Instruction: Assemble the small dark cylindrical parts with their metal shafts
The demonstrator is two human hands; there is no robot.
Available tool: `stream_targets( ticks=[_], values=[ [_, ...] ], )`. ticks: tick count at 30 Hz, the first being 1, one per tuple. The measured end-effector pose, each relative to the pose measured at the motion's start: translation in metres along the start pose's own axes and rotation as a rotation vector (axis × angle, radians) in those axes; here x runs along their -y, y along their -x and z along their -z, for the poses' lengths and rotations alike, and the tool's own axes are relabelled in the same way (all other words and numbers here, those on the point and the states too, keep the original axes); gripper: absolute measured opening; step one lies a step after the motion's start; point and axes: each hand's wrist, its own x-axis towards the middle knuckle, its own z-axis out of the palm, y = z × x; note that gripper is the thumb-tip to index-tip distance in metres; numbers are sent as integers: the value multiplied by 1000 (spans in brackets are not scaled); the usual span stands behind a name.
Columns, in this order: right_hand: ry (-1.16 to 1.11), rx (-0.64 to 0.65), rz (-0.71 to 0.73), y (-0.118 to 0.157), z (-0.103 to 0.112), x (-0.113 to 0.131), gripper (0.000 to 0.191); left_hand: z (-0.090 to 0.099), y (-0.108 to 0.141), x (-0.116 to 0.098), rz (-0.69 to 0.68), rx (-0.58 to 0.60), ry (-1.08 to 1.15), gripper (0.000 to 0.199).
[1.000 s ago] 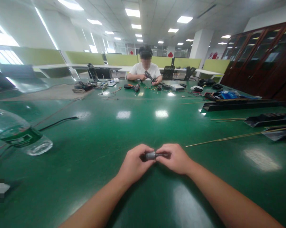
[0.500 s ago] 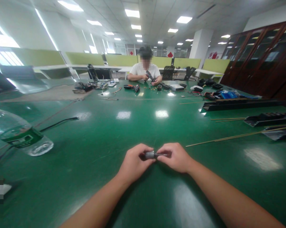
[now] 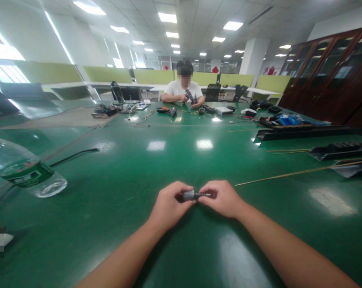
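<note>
Two bare hands meet low over a green table (image 3: pixel 115 176), pinching a small grey cylindrical part (image 3: pixel 189 195) between them. The left hand (image 3: pixel 169 206) grips the thicker grey end; the right hand (image 3: pixel 224 199) closes its fingertips on the thin dark shaft (image 3: pixel 204 195) projecting rightward, so the part's long axis runs left to right, level with the near table edge, both hands equally near it. Against the frame half a second ago, hands and part sit almost unchanged. Far left lies a clear water bottle (image 3: pixel 25 170) on its side (green label); thin brass rods (image 3: pixel 301 172) stretch right. At the far end, a seated person (image 3: pixel 183 90) handles a tool.
</note>
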Motion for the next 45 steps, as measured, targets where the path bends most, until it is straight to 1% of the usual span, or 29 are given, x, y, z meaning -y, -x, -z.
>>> stream_targets(
  ticks=[10, 18, 20, 23, 27, 31, 36, 39, 41, 43, 45],
  values=[
    [-19, -30, -51, -1, 2, -3, 12, 2, -1, 2, 45, -43, -2, 20],
    [-32, -52, -85, -3, 4, -9, 11, 3, -3, 5, 86, -58, -57, 23],
    [-35, -69, -112, -4, 5, -11, 12, 4, -4, 6, 95, -64, -68, 24],
    [-50, -108, -181, -6, 6, -15, 14, 7, -4, 6, 113, -103, -116, 25],
    [-97, -167, -276, -10, 5, -23, 17, 11, -7, 3, 174, -159, -166, 31],
    [-146, -193, -322, -13, 2, -29, 19, 12, -10, 6, 227, -168, -47, 41],
    [-166, -192, -310, -14, 2, -28, 19, 15, -11, 11, 320, -177, 165, 46],
    [-160, -194, -307, -13, 3, -27, 19, 26, -10, 7, 399, -218, 222, 50],
    [-162, -192, -308, -13, 4, -27, 20, 40, -7, 4, 432, -238, 205, 52],
    [-160, -190, -309, -12, 4, -28, 20, 62, 2, 3, 432, -237, 141, 51],
    [-148, -186, -303, -12, 5, -28, 20, 91, 18, 8, 429, -220, -13, 46]
  ],
)
